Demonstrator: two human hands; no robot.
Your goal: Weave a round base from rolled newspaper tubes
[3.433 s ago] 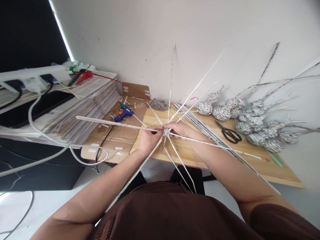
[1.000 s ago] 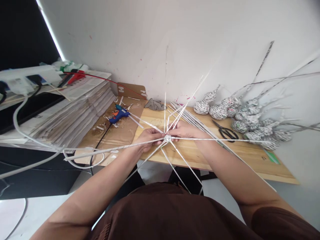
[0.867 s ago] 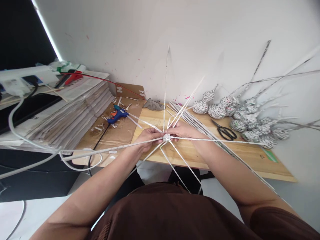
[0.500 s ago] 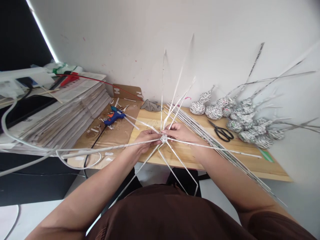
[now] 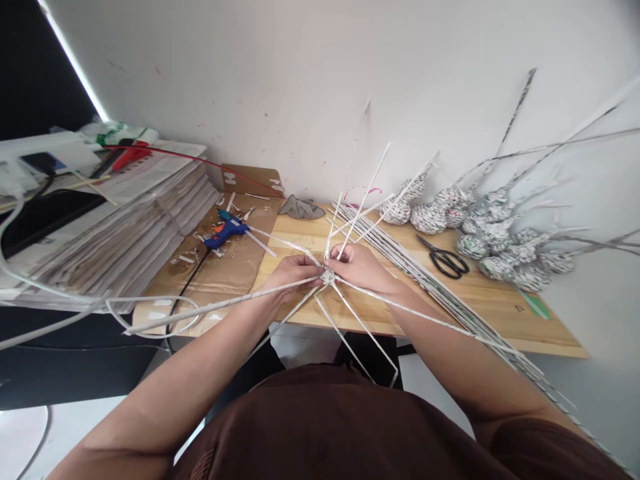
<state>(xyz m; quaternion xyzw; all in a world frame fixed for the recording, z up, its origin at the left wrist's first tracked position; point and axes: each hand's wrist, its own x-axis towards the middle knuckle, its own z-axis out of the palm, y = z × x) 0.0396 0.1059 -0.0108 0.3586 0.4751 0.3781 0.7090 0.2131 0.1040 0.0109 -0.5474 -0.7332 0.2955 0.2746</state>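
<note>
Between my hands is a star-shaped weave of rolled newspaper sticks, with several long sticks spreading out from a small knotted centre. My left hand pinches the left side of that centre. Closed on its upper right side is my right hand, thumb and fingers pressed together at the base of the upper sticks. One stick reaches left across my left forearm, another passes over my right forearm, and a few hang down toward my lap. My fingers partly hide the centre.
A blue glue gun lies on cardboard beside stacked newspapers. Right of my hands are a bundle of paper sticks, black scissors and several woven paper gourd shapes. A grey cloth rests near the wall.
The upper sticks of the weave have swung to the right and lower. The stick over my right forearm now slopes further down. Both hands keep their hold at the centre.
</note>
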